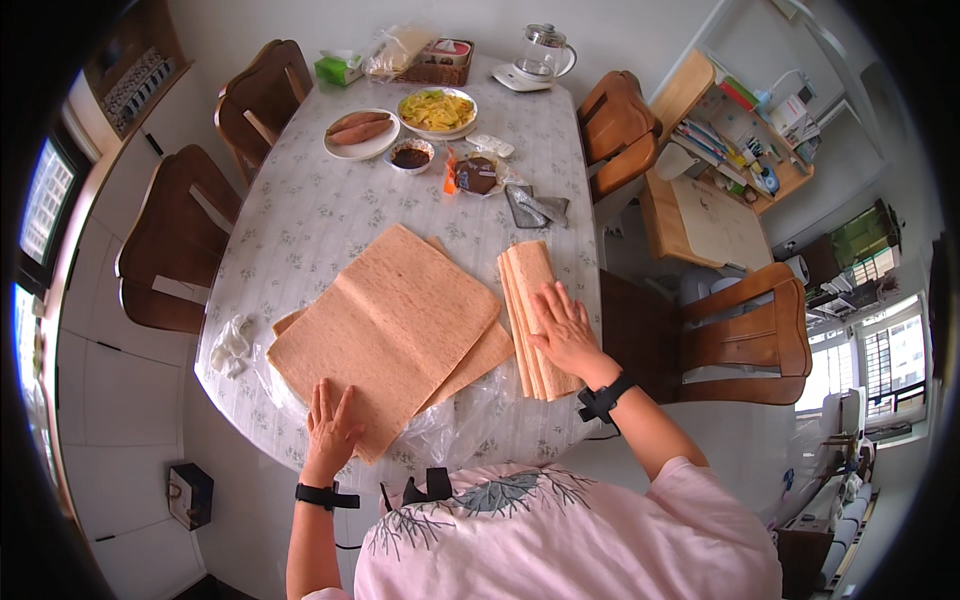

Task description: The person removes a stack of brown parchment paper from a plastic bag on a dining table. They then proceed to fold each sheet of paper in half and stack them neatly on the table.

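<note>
Two large square tan sheets [390, 322], apparently thin flatbread, lie stacked at an angle to each other on the table, the upper one creased across its middle. My left hand [330, 429] rests on the near left edge of the upper sheet, fingers spread. To the right, a folded stack of the same sheets [527, 300] stretches away from me. My right hand [562, 330] lies flat on top of that stack with its fingers apart. Clear plastic wrap [457, 420] shows under the flat sheets and along their near side.
Beyond the sheets stand a plate of sweet potatoes [360, 135], a bowl of shredded yellow food [437, 111], a small bowl of dark sauce [410, 156], a packaged brown item [475, 174] and grey pouches [537, 206]. A glass kettle [544, 56] is at the back; crumpled tissue [232, 345] lies left.
</note>
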Available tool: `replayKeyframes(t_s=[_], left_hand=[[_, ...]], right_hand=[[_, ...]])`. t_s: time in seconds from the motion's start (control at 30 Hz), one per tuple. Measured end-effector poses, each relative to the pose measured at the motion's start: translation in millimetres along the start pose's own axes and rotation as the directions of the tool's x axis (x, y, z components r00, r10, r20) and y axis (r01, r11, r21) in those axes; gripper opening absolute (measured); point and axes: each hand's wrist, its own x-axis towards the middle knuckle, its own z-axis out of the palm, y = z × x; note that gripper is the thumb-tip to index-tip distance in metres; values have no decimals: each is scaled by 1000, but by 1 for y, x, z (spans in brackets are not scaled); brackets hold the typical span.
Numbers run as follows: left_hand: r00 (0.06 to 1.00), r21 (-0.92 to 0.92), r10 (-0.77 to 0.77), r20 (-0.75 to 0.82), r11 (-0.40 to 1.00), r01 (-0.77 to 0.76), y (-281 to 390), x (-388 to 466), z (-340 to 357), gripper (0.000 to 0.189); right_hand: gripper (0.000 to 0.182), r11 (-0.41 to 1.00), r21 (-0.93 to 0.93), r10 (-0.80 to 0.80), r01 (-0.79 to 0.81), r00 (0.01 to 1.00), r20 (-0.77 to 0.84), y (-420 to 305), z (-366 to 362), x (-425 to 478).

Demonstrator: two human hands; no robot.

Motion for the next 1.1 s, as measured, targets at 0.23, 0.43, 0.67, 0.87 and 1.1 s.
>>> replayKeyframes(t_s=[0.23, 0.43, 0.67, 0.87, 1.1], left_hand=[[999, 27, -8, 37, 1000, 7, 2, 1, -1, 77], [995, 62, -45, 84, 997, 40, 8, -1, -7, 81], [997, -74, 72, 31, 995, -70, -3, -15, -7, 78], [988, -80, 133, 84, 989, -127, -12, -22, -12, 78], [977, 95, 207, 48, 973, -211, -10, -23, -10, 75]], right_hand=[[74, 995, 90, -37, 44, 997, -69, 1, 44, 5], [74, 993, 117, 7, -13, 999, 53, -2, 34, 8], [58, 991, 125, -22, 55, 968, -250, -55, -9, -7], [33, 786, 401, -459, 470, 879, -130, -155, -1, -13], [31, 612, 397, -709, 684, 697, -109, -230, 33, 19]])
